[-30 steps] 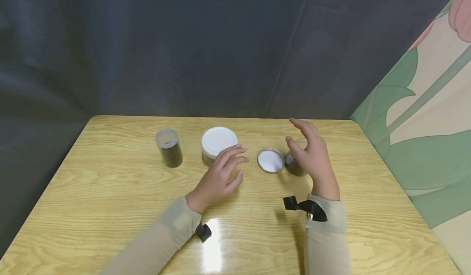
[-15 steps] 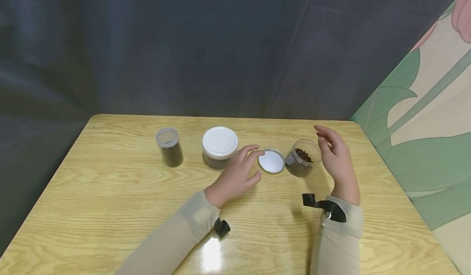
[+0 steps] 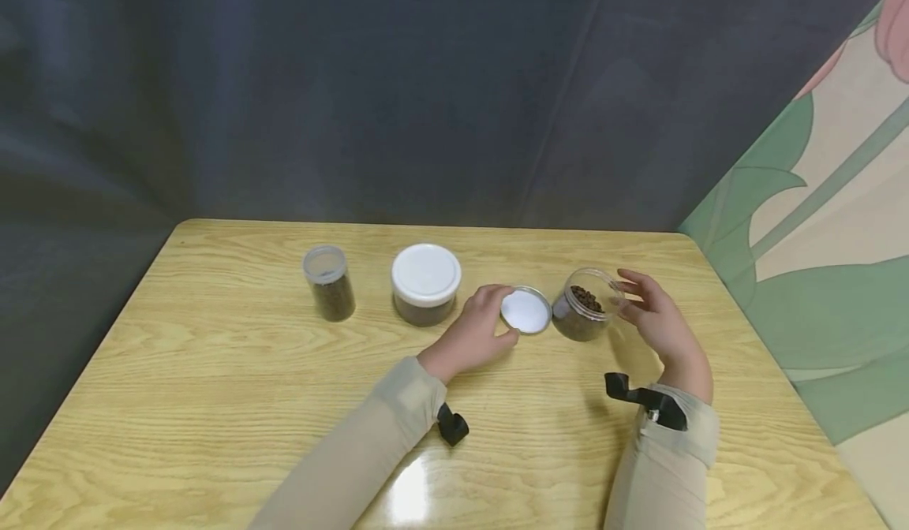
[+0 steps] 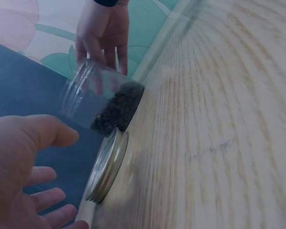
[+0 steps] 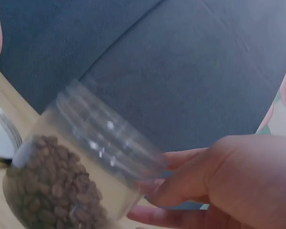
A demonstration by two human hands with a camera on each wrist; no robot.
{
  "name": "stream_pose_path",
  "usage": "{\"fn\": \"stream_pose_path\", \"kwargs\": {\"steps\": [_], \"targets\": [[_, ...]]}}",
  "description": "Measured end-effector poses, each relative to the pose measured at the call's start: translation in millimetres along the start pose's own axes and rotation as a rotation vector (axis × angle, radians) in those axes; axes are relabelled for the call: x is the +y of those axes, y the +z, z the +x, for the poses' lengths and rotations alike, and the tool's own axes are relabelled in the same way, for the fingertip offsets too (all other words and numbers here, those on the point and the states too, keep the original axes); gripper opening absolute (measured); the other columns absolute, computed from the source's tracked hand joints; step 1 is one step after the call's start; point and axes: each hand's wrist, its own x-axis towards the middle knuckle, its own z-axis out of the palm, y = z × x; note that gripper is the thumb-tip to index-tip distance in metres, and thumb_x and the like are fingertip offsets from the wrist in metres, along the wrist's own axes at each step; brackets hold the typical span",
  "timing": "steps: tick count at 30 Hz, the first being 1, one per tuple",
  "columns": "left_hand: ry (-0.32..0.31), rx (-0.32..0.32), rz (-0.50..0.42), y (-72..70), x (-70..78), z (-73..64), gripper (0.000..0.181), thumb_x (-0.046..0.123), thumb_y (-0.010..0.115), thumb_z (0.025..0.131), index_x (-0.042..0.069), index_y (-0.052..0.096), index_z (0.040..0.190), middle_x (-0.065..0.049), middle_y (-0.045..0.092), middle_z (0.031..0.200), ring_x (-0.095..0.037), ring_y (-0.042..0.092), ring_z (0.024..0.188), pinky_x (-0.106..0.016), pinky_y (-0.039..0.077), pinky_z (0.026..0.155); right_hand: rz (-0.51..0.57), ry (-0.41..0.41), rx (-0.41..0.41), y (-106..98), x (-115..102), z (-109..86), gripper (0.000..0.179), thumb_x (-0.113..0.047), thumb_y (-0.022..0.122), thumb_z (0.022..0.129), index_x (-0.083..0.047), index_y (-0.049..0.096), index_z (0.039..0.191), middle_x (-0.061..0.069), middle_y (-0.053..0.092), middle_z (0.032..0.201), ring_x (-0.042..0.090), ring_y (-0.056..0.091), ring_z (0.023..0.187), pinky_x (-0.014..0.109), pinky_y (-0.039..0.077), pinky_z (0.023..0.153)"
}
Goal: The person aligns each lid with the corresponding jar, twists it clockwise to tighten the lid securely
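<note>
An uncovered clear jar (image 3: pixel 578 323) with dark brown beans, which look like coffee beans, stands on the right of the table. My right hand (image 3: pixel 662 321) is at its right side, fingertips right at the wall below the threaded rim in the right wrist view. Just left of the jar lies a gold-rimmed lid (image 3: pixel 526 311), its white inside facing up. Around its left side my left hand (image 3: pixel 477 331) reaches, thumb and fingers spread apart. In the left wrist view a gap shows between those fingers and the lid (image 4: pixel 107 164).
A wide jar with a white lid (image 3: pixel 426 274) stands left of the left hand. Farther left is a tall, slim jar (image 3: pixel 331 287) with dark contents. The wooden table (image 3: pixel 213 372) ends at a dark curtain (image 3: pixel 440 104) behind and a patterned wall (image 3: pixel 838 309) at right.
My left hand has moved right, from the white-lidded jar to the gold-rimmed lid. The right hand has moved from over the uncovered jar to its right side and lowered.
</note>
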Motion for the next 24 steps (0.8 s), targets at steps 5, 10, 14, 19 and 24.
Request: {"fn": "stream_pose_path", "kwargs": {"steps": [5, 10, 14, 19, 24], "targets": [[-0.065, -0.039, -0.01, 4.4, -0.3, 7.0, 0.071, 0.024, 0.067, 0.099, 0.005, 0.03, 0.156, -0.018, 0.028, 0.159, -0.036, 0.031, 0.145, -0.045, 0.038, 0.114, 0.01, 0.019, -0.088, -0.4, 9.5, 1.0, 0.062, 0.013, 0.047, 0.098, 0.007, 0.024, 0.155, 0.037, 0.038, 0.148, 0.054, 0.044, 0.13, 0.01, 0.046, 0.085], [-0.097, -0.05, 0.015, 9.3, 1.5, 16.2, 0.075, 0.024, 0.068, 0.097, 0.004, 0.027, 0.157, -0.018, 0.025, 0.161, -0.037, 0.028, 0.147, -0.044, 0.039, 0.113, 0.049, 0.023, -0.166, 0.4, 16.1, -0.4, 0.067, 0.012, 0.053, 0.095, 0.008, 0.022, 0.155, 0.037, 0.035, 0.149, 0.053, 0.044, 0.131, 0.015, 0.051, 0.086], [-0.12, -0.049, 0.064, 14.5, 4.0, 23.1, 0.08, 0.024, 0.072, 0.094, 0.003, 0.028, 0.157, -0.019, 0.023, 0.162, -0.039, 0.028, 0.146, -0.045, 0.04, 0.112, 0.081, 0.037, -0.23, 1.0, 20.2, -1.0, 0.076, 0.003, 0.063, 0.095, 0.005, 0.018, 0.157, 0.036, 0.032, 0.153, 0.051, 0.042, 0.132, 0.015, 0.048, 0.087], [-0.126, -0.049, 0.177, 19.3, 7.0, 28.8, 0.083, 0.027, 0.076, 0.092, 0.004, 0.03, 0.157, -0.02, 0.02, 0.164, -0.041, 0.027, 0.147, -0.049, 0.036, 0.115, 0.068, 0.044, -0.237, 4.1, 19.8, 0.7, 0.087, -0.01, 0.074, 0.093, -0.001, 0.018, 0.159, 0.032, 0.03, 0.156, 0.049, 0.037, 0.137, 0.016, 0.044, 0.091], [-0.133, -0.036, 0.23, 25.0, 6.1, 31.4, 0.081, 0.03, 0.077, 0.09, 0.005, 0.034, 0.155, -0.02, 0.019, 0.165, -0.04, 0.026, 0.148, -0.054, 0.031, 0.117, 0.066, 0.05, -0.212, 8.4, 18.0, 2.4, 0.088, -0.012, 0.076, 0.092, -0.001, 0.019, 0.159, 0.03, 0.027, 0.158, 0.051, 0.031, 0.14, 0.052, 0.037, 0.11]]}}
